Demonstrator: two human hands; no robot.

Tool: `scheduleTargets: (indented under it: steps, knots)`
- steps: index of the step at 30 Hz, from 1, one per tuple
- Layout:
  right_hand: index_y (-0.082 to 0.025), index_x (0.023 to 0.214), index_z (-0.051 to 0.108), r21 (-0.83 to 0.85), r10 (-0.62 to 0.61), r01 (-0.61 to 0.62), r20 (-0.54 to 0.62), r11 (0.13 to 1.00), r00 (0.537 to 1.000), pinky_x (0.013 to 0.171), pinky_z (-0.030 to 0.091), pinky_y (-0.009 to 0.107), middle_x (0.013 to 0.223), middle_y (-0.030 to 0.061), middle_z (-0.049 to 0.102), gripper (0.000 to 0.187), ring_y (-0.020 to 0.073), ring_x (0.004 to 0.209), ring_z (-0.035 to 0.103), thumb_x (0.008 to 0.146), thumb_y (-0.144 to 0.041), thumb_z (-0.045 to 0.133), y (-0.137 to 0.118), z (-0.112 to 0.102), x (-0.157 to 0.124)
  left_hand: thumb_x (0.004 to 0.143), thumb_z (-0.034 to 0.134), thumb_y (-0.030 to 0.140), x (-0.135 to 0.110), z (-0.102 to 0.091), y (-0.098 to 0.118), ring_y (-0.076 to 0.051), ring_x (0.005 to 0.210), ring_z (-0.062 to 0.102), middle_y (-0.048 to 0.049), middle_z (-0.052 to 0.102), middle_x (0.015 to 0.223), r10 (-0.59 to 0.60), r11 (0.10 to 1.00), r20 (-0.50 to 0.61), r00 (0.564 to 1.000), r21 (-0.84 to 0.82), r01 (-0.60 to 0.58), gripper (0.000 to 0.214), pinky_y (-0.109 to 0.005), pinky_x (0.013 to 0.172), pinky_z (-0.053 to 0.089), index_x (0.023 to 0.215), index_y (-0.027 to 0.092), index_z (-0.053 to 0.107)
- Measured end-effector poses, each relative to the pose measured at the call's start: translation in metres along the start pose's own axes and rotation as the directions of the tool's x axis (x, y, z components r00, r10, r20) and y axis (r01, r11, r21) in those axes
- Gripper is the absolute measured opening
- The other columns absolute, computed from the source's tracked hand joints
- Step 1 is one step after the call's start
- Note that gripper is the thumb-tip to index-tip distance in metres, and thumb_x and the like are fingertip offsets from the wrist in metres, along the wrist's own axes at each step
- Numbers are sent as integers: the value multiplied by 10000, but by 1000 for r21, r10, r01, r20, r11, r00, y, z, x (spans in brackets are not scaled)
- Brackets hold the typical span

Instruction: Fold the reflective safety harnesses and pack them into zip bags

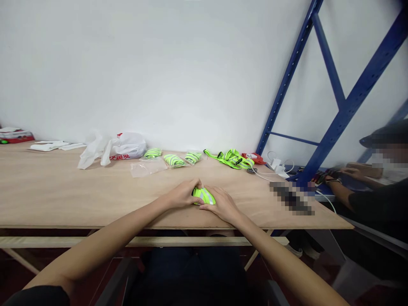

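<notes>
A folded neon-yellow reflective strap bundle (205,196) with silver stripes rests on the wooden table near its front edge. My left hand (186,193) grips its left end, fingers curled over the top and thumb along the near side. From the right, my right hand (223,205) closes round the other end, its thumb at the lower edge. Parts of the bundle are hidden under my fingers. Behind it lie similar striped bundles in clear bags, one of them a bagged bundle (174,160). Loose neon reflective straps (232,158) with black buckles are spread farther right.
A clear plastic bag (148,167) and a white carrier bag (130,145) lie towards the wall. White sheets (54,145) are at the far left. A red packet (254,158) and white chargers (276,166) stand near the blue rack (331,123). Another person (379,199) works at right.
</notes>
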State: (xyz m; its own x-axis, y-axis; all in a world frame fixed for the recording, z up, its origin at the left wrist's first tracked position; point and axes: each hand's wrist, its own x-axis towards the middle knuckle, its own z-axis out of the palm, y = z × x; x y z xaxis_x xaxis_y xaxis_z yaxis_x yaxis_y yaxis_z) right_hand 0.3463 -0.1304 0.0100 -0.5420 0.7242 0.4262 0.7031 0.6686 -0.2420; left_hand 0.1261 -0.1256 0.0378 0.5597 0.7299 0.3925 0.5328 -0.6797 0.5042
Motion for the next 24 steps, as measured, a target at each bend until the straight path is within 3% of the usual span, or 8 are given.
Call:
scheduleTargets:
  steps: [8, 11, 13, 16, 17, 19, 21, 24]
  knots:
    - [-246, 1339, 574, -16, -25, 25, -29, 1000, 999, 903, 485, 376, 1195, 85, 692, 584, 261, 1063, 639, 852, -540, 702, -1, -1, 0, 858, 668, 507, -6, 8, -1, -217, 826, 591, -46, 646, 947, -8, 995, 17, 1000, 105, 6, 369, -307, 721, 428, 995, 197, 522]
    - [-238, 1324, 584, -24, -17, 17, -26, 1000, 1000, 906, 485, 374, 1187, 88, 692, 553, 257, 1067, 639, 863, -524, 694, -1, -2, -1, 871, 643, 537, -5, 2, 2, -250, 958, 642, -84, 671, 1111, -4, 990, 29, 1000, 140, 0, 455, -330, 811, 470, 1153, 204, 516]
    - [-235, 1323, 586, -40, -7, 6, -30, 999, 1000, 912, 484, 383, 1188, 93, 691, 551, 262, 1070, 637, 867, -527, 686, 0, -3, -4, 908, 579, 558, -3, -12, -2, -265, 1120, 624, -111, 630, 1283, 3, 980, 16, 1000, 198, -6, 531, -343, 930, 462, 1292, 210, 466]
    - [-218, 1320, 590, -59, 12, -15, -42, 998, 999, 934, 482, 400, 1191, 104, 690, 560, 277, 1086, 629, 865, -530, 687, 2, -6, -11, 967, 448, 533, -3, -44, -22, -288, 1295, 531, -139, 544, 1430, -170, 885, -26, 985, 436, 164, 563, -378, 1069, 383, 1417, 200, 388]
    - [-215, 1315, 594, -62, 21, -24, -43, 998, 999, 937, 484, 403, 1189, 107, 691, 556, 280, 1089, 628, 864, -526, 691, 3, -8, -14, 966, 427, 523, -4, -56, -32, -306, 1304, 524, -150, 548, 1427, -295, 809, -39, 955, 522, 271, 582, -402, 1074, 377, 1441, 192, 364]
    - [-219, 1304, 601, -62, 43, -46, -49, 997, 998, 938, 489, 404, 1190, 110, 690, 537, 282, 1095, 628, 863, -509, 698, 4, -12, -19, 947, 422, 522, -10, -75, -52, -395, 1265, 544, -234, 569, 1377, -420, 725, -61, 905, 577, 375, 644, -502, 1033, 392, 1441, 113, 366]
    - [-224, 1288, 610, -63, 66, -69, -60, 996, 996, 943, 491, 407, 1202, 110, 687, 513, 283, 1101, 630, 860, -491, 705, 6, -16, -24, 930, 409, 543, -20, -86, -69, -437, 1204, 581, -274, 588, 1338, -490, 682, -53, 870, 598, 421, 673, -545, 982, 415, 1415, 76, 398]
    - [-215, 1272, 615, -59, 92, -95, -57, 994, 994, 957, 487, 413, 1212, 108, 688, 504, 284, 1104, 633, 857, -486, 709, 6, -21, -29, 939, 347, 549, -36, -90, -78, -401, 1136, 631, -246, 640, 1278, -522, 676, 4, 853, 612, 411, 629, -504, 953, 446, 1354, 93, 474]
